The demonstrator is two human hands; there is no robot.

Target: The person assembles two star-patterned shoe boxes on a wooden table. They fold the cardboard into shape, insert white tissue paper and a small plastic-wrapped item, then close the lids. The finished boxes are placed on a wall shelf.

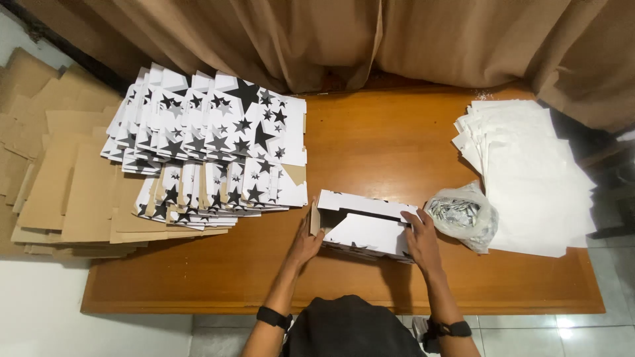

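Wooden table (370,139) under tan curtains, flat star-printed cardboard stacks (211,145) upper left, smooth white cardboard box (364,228) at centre, long axis left-right, tilting slightly down-right, left hand (305,246) pressing its near-left end, right hand (421,241) gripping its right end

A white box (365,226) mid-table; flat white star-printed cartons (211,142) stacked left; clear plastic bag (463,215) right.
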